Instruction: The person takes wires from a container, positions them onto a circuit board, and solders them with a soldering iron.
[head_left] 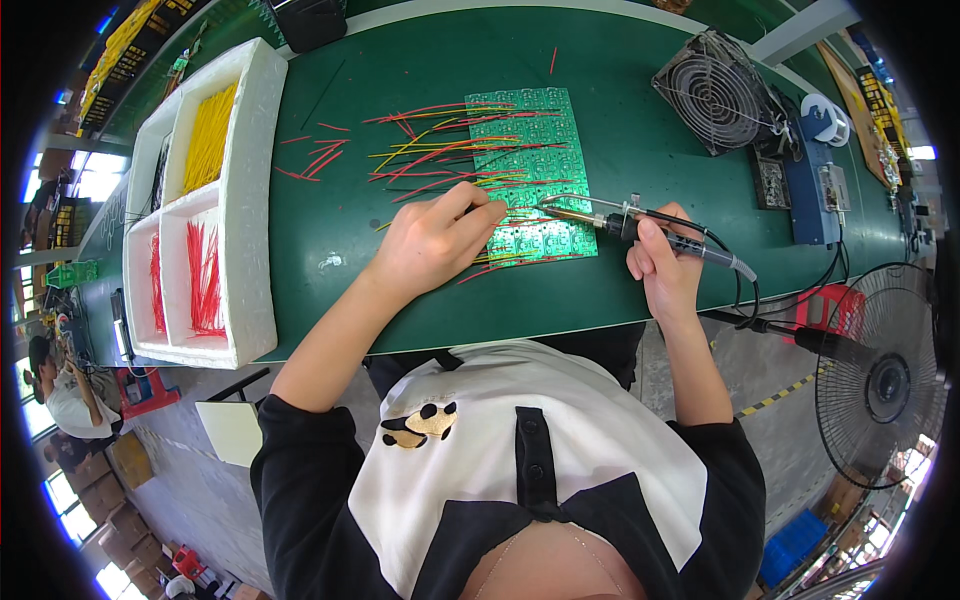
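A green circuit board panel (548,244) lies on the table in front of me, with red, yellow and black wires (440,150) spreading leftward from it. My right hand (668,262) grips a soldering iron (625,226), its tip pointing left over the board's lower half. A thin metal tube runs along the iron to near the tip. Over the board's left edge, my left hand (432,243) is closed in a pinch close to the iron's tip. Its fingers appear to hold a thin wire, mostly hidden beneath them.
Left stands a white foam box (258,200) with compartments of yellow, red and dark wires. Loose red wires (325,160) lie beside it. A small fan (712,95), a solder spool (825,120) and a blue unit (815,195) stand right. A larger fan (885,380) is beyond the table edge.
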